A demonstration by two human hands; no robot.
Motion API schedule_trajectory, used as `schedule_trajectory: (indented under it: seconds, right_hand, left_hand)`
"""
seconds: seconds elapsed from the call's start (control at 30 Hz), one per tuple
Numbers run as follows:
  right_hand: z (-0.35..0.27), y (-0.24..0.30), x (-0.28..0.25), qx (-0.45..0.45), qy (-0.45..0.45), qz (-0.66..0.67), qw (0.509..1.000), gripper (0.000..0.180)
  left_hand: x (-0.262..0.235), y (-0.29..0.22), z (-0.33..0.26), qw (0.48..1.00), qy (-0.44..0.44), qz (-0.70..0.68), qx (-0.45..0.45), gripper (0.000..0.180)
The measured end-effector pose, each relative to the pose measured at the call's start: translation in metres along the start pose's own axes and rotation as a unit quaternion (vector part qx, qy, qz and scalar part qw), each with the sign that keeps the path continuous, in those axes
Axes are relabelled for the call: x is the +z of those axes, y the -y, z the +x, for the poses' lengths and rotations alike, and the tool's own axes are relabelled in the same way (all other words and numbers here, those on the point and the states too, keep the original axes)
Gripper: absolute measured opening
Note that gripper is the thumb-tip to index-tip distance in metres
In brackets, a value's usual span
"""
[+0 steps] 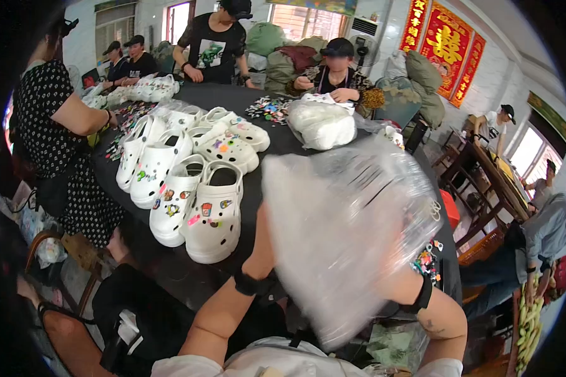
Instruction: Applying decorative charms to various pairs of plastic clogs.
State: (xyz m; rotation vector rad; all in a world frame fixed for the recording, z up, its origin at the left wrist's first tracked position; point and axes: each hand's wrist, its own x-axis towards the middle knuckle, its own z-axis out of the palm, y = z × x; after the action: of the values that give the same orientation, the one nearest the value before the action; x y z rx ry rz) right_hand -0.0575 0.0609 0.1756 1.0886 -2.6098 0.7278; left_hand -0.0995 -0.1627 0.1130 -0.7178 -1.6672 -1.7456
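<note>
Head view, only one. Clear plastic bag (pixel 333 226) is up in front of the person, over the near right part of the dark table (pixel 253 195), motion-blurred. Left hand (pixel 265 242) at its left edge, right hand (pixel 396 273) at its lower right, both partly behind film. Fingers: hidden or smeared on both hands, can't tell whether curled, pinching or spread. Contents: none made out, blur and glare.

Handling, my call: very light, soft, no stiffness of its own; film creases and probably flutters with quick moves. Likely slick, layers may cling together. Not brittle, but thin film could stretch or tear at a hard pull. Best hold: pinch near the rim, one hand per side, thumbs separating the layers; mid-panel would just crumple. Can't tell which edge is the mouth.

Nearby: white clogs (pixel 214 235) with colourful charms, left of the bag, apart from the left hand. Loose charms (pixel 426 261) just beyond right wrist.
</note>
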Motion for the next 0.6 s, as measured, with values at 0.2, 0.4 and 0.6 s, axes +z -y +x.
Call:
schedule_trajectory:
  seconds: [0.2,0.4,0.6]
  right_hand:
    - [0.020,0.022,-0.034,-0.045,0.000,-0.128,0.991,0.108]
    - [0.010,0.018,-0.034,-0.032,0.161,0.014,0.986,0.045]
    - [-0.007,-0.007,-0.080,0.056,0.011,0.284,0.957,0.043]
  left_hand:
    - [0.006,-0.029,-0.024,0.955,0.286,0.061,-0.050,0.025]
    - [-0.011,-0.064,-0.026,0.940,0.320,0.068,-0.092,0.025]
    - [-0.035,-0.047,-0.050,0.948,0.120,-0.229,-0.187,0.033]
